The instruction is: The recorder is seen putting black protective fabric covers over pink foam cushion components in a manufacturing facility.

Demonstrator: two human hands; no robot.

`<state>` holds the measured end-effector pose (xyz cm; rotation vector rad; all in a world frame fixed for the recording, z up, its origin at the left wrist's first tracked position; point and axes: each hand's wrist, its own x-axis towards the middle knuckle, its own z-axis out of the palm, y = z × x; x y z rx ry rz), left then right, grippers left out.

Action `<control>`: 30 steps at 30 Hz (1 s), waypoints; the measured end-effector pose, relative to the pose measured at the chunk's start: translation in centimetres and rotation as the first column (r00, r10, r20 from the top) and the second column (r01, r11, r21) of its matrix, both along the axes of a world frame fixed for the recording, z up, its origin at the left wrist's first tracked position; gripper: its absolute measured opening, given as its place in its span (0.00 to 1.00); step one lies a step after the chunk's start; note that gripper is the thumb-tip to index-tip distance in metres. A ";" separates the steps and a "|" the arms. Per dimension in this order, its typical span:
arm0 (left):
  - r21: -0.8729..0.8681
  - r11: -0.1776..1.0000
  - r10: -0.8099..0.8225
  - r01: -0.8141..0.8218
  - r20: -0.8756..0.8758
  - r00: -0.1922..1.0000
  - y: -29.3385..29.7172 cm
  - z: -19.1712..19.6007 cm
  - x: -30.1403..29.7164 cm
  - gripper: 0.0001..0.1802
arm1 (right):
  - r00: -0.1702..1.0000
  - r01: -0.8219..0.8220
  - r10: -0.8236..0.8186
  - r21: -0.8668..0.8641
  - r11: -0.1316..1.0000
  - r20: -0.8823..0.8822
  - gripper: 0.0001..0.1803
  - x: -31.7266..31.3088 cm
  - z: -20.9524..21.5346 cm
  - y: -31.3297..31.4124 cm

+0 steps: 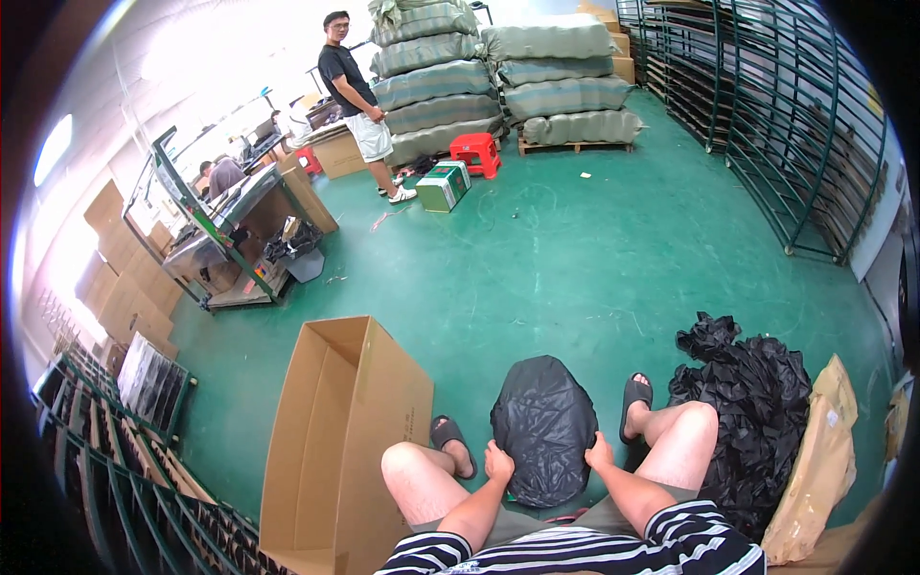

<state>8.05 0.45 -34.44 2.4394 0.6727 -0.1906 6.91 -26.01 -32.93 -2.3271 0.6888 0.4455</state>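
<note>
While the black bundle (pixel 543 426) sits low at the centre of the frame, between the knees, both hands have hold of it — the left hand (pixel 499 462) curled on its lower left edge, the right hand (pixel 600 451) curled on its lower right edge, with some fingers hidden. Near it, at lower left, stands an open carton (pixel 395 402); at lower right a heap of black sheeting (pixel 747 402) lies beside a brown package (pixel 815 460). Farther out, at upper centre, a green box (pixel 444 188) is near a red stool (pixel 476 153) — a person (pixel 355 91) stands just left of the box. Stacked sacks (pixel 565 94) fill the top centre, racks (pixel 795 125) the upper right, and a workbench (pixel 225 235) is at upper left.
</note>
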 end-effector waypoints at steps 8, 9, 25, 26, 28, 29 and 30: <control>-0.027 0.999 0.033 -0.035 -0.074 0.997 -0.2 0.9 0.2 0.26 | 0.998 -0.024 0.025 -0.026 0.999 0.055 0.29 -0.2 0.3 0.1; -0.032 0.998 0.044 -0.046 -0.067 0.997 -0.1 0.9 0.3 0.29 | 0.993 -0.053 0.058 -0.050 0.997 0.103 0.26 -0.2 0.2 0.1; 0.140 0.939 -0.323 0.315 0.037 0.946 -0.2 0.1 0.3 0.41 | 0.971 -0.225 0.220 -0.053 0.973 -0.088 0.15 0.0 -0.9 0.0; 0.141 0.941 -0.316 0.309 0.036 0.948 -0.1 -0.2 0.3 0.41 | 0.960 -0.257 0.249 -0.053 0.965 -0.125 0.17 0.2 -0.8 0.0; 0.137 0.939 -0.326 0.314 0.080 0.942 0.2 -0.5 0.3 0.42 | 0.945 -0.293 0.281 -0.051 0.955 -0.165 0.19 0.3 -0.7 0.1; 0.137 0.941 -0.322 0.310 0.077 0.944 0.3 -0.5 0.2 0.42 | 0.935 -0.316 0.303 -0.043 0.948 -0.182 0.21 0.3 -0.6 0.1; 0.122 0.941 -0.328 0.317 0.083 0.941 0.4 -0.5 0.1 0.42 | 0.924 -0.340 0.326 -0.035 0.940 -0.199 0.24 0.3 -0.5 0.2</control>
